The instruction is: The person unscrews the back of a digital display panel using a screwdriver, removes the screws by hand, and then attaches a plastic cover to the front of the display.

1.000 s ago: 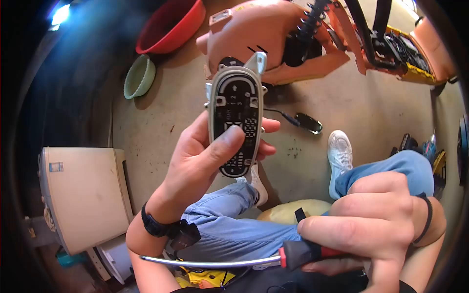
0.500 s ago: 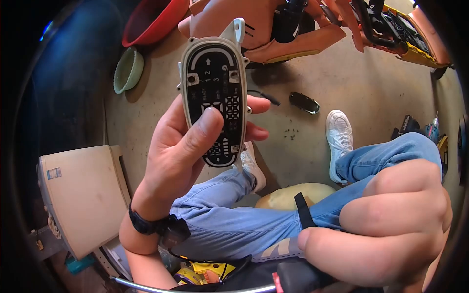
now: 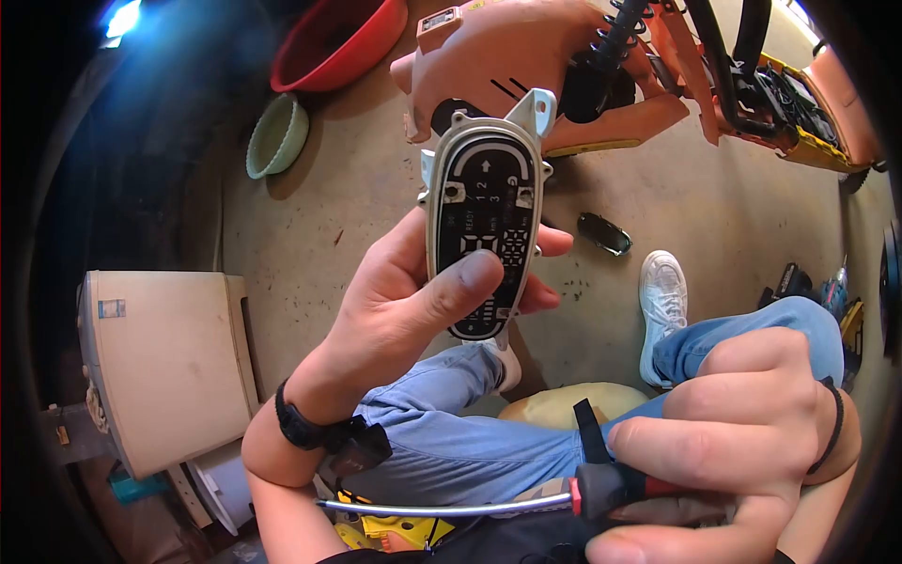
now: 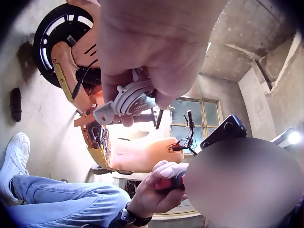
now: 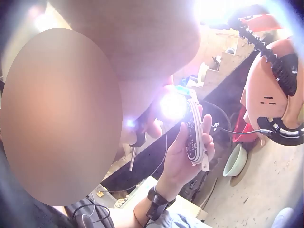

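Observation:
In the head view the left hand grips an oval display unit, its thumb across the dark face and fingertips showing past the right edge. The unit has a pale rim and a bracket at its top. At lower right, the right hand curls round the red and black handle of a screwdriver, whose shaft points left. The left wrist view shows the rim of the display unit under the left hand. From the right wrist view, the display unit appears edge-on in the left hand.
An orange scooter body lies across the top. A small black oval part is on the floor, with a red basin and a green bowl at upper left. A beige box stands left, a drill right.
Since half a second ago, the left hand and display unit sit lower and further right in the head view. More of the screwdriver shows, and the right hand's curled fingers look smaller.

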`<state>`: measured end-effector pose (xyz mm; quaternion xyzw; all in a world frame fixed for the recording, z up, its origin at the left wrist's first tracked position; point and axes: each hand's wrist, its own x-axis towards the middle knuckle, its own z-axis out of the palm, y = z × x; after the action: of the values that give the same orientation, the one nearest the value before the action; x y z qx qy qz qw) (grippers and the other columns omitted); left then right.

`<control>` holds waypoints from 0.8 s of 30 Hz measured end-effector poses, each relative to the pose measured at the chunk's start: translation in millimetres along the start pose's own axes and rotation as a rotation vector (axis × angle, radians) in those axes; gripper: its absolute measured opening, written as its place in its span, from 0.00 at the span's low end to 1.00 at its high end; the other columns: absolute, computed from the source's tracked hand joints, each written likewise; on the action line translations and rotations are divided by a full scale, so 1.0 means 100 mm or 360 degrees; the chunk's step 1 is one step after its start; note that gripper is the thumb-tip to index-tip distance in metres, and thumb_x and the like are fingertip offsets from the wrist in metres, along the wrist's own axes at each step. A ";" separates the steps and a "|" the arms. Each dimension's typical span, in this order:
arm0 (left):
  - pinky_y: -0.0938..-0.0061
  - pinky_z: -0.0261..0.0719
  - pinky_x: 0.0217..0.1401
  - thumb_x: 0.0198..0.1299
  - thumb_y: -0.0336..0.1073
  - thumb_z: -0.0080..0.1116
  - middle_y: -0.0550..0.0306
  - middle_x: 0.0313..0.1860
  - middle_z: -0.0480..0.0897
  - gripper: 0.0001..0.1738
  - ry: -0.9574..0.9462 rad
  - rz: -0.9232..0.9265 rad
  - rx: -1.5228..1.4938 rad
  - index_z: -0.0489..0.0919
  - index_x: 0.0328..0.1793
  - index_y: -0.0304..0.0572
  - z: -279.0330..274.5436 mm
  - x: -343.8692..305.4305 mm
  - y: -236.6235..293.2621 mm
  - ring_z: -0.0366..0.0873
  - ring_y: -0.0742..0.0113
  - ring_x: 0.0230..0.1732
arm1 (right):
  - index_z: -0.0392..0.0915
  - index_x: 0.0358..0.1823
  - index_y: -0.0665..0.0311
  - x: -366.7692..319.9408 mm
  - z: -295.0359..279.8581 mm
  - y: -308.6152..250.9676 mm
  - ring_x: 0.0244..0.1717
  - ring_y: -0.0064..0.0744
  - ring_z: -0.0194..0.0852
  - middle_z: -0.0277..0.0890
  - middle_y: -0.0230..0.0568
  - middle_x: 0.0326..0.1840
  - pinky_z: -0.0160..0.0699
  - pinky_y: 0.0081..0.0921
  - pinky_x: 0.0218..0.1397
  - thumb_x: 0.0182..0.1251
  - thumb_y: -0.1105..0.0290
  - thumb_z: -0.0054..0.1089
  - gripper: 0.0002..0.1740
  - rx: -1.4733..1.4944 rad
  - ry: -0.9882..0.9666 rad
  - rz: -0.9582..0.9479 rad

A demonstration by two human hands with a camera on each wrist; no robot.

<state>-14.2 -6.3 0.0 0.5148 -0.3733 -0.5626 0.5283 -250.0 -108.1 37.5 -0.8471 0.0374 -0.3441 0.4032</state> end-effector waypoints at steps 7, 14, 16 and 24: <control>0.67 0.85 0.55 0.75 0.42 0.53 0.44 0.61 0.79 0.23 0.0189 -0.0183 -0.0304 0.69 0.66 0.34 0.01 0.06 0.06 0.85 0.62 0.50 | 0.72 0.51 0.60 0.09 -0.12 0.26 0.23 0.31 0.76 0.81 0.38 0.31 0.70 0.27 0.28 0.63 0.66 0.66 0.18 -0.0207 -0.0310 -0.0133; 0.61 0.87 0.58 0.74 0.44 0.48 0.34 0.66 0.75 0.28 0.0224 -0.0119 -0.0399 0.65 0.68 0.27 -0.06 0.04 0.01 0.86 0.54 0.53 | 0.69 0.62 0.71 -0.09 -0.17 0.27 0.55 0.29 0.74 0.74 0.43 0.57 0.69 0.25 0.63 0.67 0.72 0.59 0.24 -0.0240 0.0077 0.0428; 0.63 0.87 0.57 0.73 0.44 0.48 0.34 0.65 0.75 0.28 0.0177 -0.0117 -0.0374 0.66 0.68 0.25 -0.05 0.01 0.06 0.86 0.55 0.53 | 0.70 0.63 0.70 -0.08 -0.08 0.32 0.53 0.27 0.76 0.77 0.44 0.55 0.71 0.24 0.60 0.69 0.72 0.57 0.22 -0.0253 0.0311 0.0454; 0.63 0.86 0.57 0.71 0.43 0.49 0.34 0.65 0.75 0.28 0.0103 -0.0088 -0.0412 0.66 0.68 0.26 -0.06 -0.09 0.08 0.86 0.56 0.52 | 0.71 0.66 0.65 -0.05 -0.12 0.39 0.45 0.15 0.73 0.80 0.39 0.49 0.65 0.13 0.38 0.73 0.73 0.53 0.21 -0.0615 0.0470 0.0483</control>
<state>-7.5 2.3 8.7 0.4702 -0.2660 -0.6036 0.5863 -252.8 -140.8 12.3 -0.8337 0.2868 -0.3860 0.2714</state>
